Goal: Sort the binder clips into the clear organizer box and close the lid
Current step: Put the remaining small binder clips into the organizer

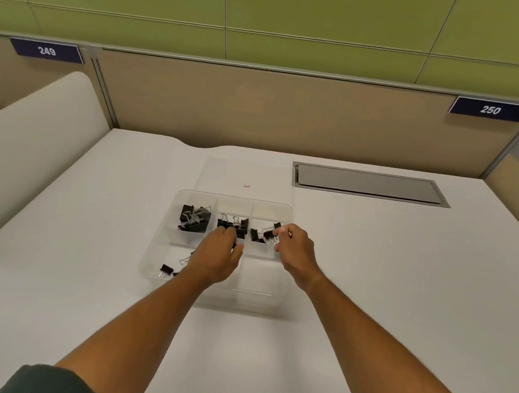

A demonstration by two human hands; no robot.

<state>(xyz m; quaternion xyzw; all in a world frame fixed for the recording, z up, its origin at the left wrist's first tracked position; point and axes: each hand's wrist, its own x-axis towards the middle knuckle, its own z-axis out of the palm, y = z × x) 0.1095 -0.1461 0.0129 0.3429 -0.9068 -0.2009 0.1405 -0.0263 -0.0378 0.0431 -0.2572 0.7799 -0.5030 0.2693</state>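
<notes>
The clear organizer box (pixel 154 258) stands open on the white desk, its clear lid (pixel 247 177) lying flat behind it. Large black binder clips (pixel 193 218) fill the far left compartment. Medium clips (pixel 233 223) sit in the far middle one and smaller clips (pixel 259 235) in the far right one. A tiny clip (pixel 167 269) lies in the near left compartment. My left hand (pixel 217 255) hovers over the middle, fingers pinched on a black clip. My right hand (pixel 293 252) pinches a small clip over the far right compartment.
A grey cable hatch (pixel 367 183) is set into the desk at the back right. Beige partition panels (pixel 264 113) close off the back, and a white curved divider (pixel 24 141) rises on the left.
</notes>
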